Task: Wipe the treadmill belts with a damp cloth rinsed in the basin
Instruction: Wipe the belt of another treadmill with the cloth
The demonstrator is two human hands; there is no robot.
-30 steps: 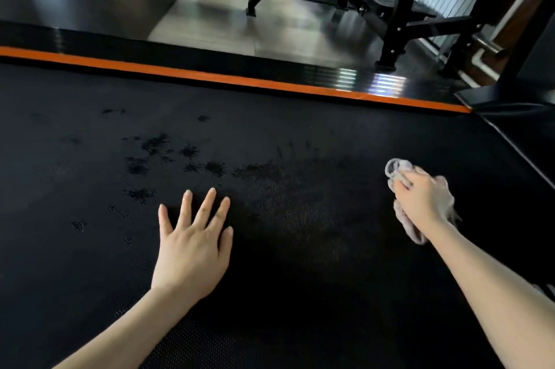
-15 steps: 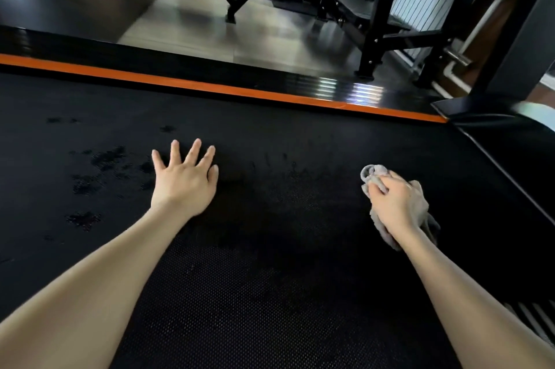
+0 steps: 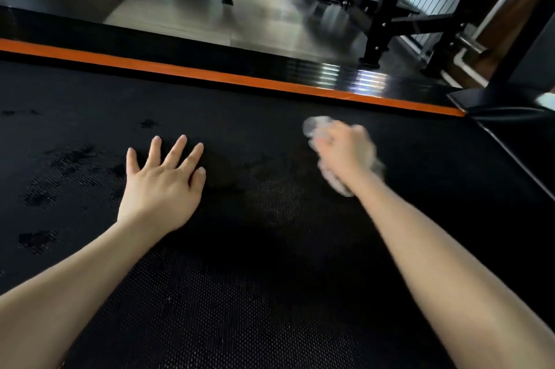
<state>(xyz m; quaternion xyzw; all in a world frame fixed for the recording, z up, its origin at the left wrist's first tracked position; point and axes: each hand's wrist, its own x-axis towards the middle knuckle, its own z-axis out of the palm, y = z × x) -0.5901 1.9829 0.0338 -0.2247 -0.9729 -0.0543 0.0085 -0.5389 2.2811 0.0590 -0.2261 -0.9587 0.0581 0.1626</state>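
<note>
Since the earlier frame the right hand [image 3: 345,152] with the cloth [image 3: 312,126] sits closer to the left hand [image 3: 162,185] and nearer the orange strip [image 3: 240,80]; it now shows motion blur. The left hand sits slightly nearer the camera relative to the wet spots.

Right hand: fingers curled closed around the bunched pale cloth, which sticks out past the knuckles on the far side and below the wrist on the near side. Hand and cloth are at the treadmill belt [image 3: 270,293]; contact with the surface cannot be confirmed because of blur.

Left hand: palm down, flat on the belt, fingers [image 3: 177,147] fully spread and holding nothing.

Belt: black, textured, fills most of the view. Dark wet patches [image 3: 72,158] lie to the left of the left hand, with one small spot beyond its fingertips. A darker damp zone lies between the two hands.

Beyond the orange strip: glossy black side rail [image 3: 330,71], then floor with black gym frame [image 3: 381,23].
</note>
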